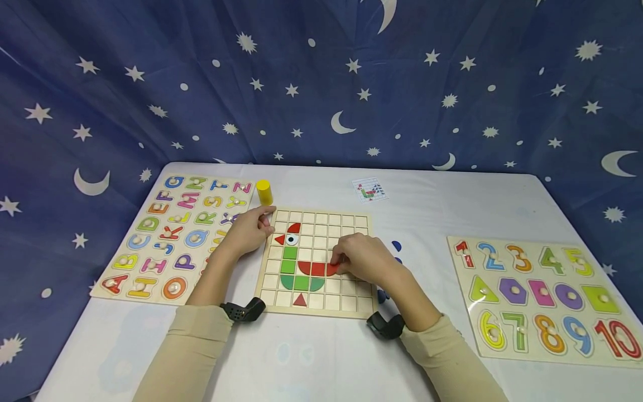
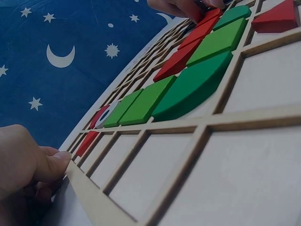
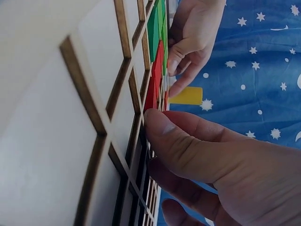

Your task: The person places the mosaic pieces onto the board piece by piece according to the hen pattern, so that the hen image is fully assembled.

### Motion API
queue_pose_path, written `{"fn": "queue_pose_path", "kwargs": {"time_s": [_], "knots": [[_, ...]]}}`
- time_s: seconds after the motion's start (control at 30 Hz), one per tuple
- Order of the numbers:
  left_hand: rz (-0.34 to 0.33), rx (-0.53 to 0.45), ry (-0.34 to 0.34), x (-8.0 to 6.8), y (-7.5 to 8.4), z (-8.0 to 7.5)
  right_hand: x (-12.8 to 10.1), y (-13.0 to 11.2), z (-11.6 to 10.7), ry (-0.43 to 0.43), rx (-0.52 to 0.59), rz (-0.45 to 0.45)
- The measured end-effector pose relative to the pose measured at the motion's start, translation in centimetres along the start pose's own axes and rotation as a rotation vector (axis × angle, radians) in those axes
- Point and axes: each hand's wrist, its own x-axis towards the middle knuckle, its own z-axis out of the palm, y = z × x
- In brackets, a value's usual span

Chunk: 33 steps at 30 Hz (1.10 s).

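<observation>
A wooden grid board (image 1: 346, 223) lies in the middle of the white table. Green squares and curved pieces (image 1: 293, 273) and red pieces (image 1: 311, 268) form a bird shape on it. My right hand (image 1: 337, 262) pinches a red piece (image 1: 331, 269) in the row beside the other red ones; in the right wrist view my thumb (image 3: 188, 141) presses against that red piece (image 3: 150, 96). My left hand (image 1: 263, 220) grips the board's far left corner, its thumb (image 2: 54, 165) against the wooden edge (image 2: 89, 193).
An alphabet puzzle (image 1: 176, 234) lies left of the board and a number puzzle (image 1: 542, 296) to the right. A yellow cylinder (image 1: 264, 192) and a small pattern card (image 1: 370, 191) sit behind the board. Blue pieces (image 1: 396, 245) lie by its right edge. A starry blue cloth hangs behind.
</observation>
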Motion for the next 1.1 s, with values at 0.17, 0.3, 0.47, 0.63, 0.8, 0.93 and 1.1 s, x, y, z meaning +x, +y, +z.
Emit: {"fn": "queue_pose_path", "kwargs": {"time_s": [0.17, 0.3, 0.47, 0.63, 0.8, 0.93, 1.1], "knots": [[-0.006, 0.003, -0.001, 0.0, 0.0, 0.0, 0.1, 0.3, 0.1, -0.002, 0.021, 0.005], [-0.013, 0.005, -0.001, 0.0, 0.1, 0.1, 0.1, 0.6, 0.3, -0.019, 0.075, 0.025], [-0.020, 0.005, 0.001, 0.1, 0.0, 0.1, 0.2, 1.2, 0.5, -0.050, 0.201, 0.058], [-0.025, -0.002, 0.000, 0.0, 0.0, 0.1, 0.2, 1.3, 0.4, -0.073, 0.272, 0.080], [-0.009, 0.009, 0.005, 0.1, -0.1, 0.1, 0.3, 1.4, 0.3, -0.091, 0.293, 0.067], [0.007, 0.024, 0.009, 0.1, -0.2, 0.1, 0.3, 1.5, 0.3, -0.101, 0.305, 0.054], [0.004, 0.016, 0.001, 0.1, -0.1, 0.1, 0.3, 1.7, 0.2, -0.114, 0.313, 0.039]]}}
